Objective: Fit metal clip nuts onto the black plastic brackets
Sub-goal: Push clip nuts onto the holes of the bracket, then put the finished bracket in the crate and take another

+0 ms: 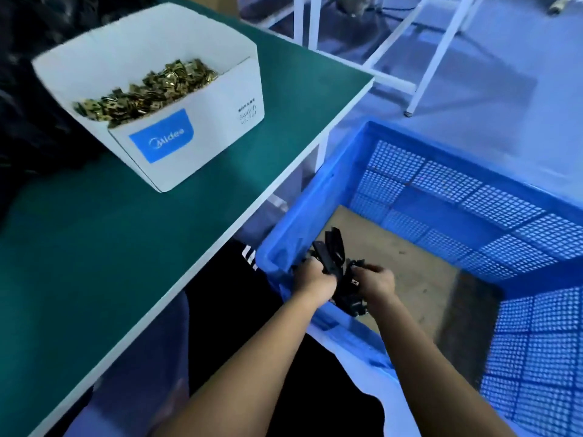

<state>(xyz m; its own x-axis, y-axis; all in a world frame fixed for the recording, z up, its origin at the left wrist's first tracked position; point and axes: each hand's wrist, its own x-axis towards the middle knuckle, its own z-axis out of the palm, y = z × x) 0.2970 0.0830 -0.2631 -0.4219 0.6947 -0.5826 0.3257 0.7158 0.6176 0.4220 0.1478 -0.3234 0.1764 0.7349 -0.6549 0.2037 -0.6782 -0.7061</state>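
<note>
**Both hands on a bundle of brackets over the crate**

Starting at the left, I see the white cardboard box (176, 121) with a blue label sitting on the green-topped workbench (94, 247), heaped with small brass-coloured metal clip nuts (142, 89). I judge it is parked there, open side up, so the nuts stay within easy reach of the working spot.

Moving right, my left hand (315, 279) is clenched around the cluster of black plastic brackets (337, 269), fingers curled over its near side. My right hand (377, 283) grips the same cluster from the other side, fingers wrapped over the top. A small pale fleck shows on one bracket between the hands; I cannot tell whether it is a fitted nut.

The bundle hangs just inside the near-left corner of the large blue perforated plastic crate (473, 197), above its brown cardboard floor liner (394, 247). Two hands make sense to me here: the brackets are loose and tangled, so a single grip would likely spill some. Whether they are being unloaded or deposited, I cannot say.
</note>
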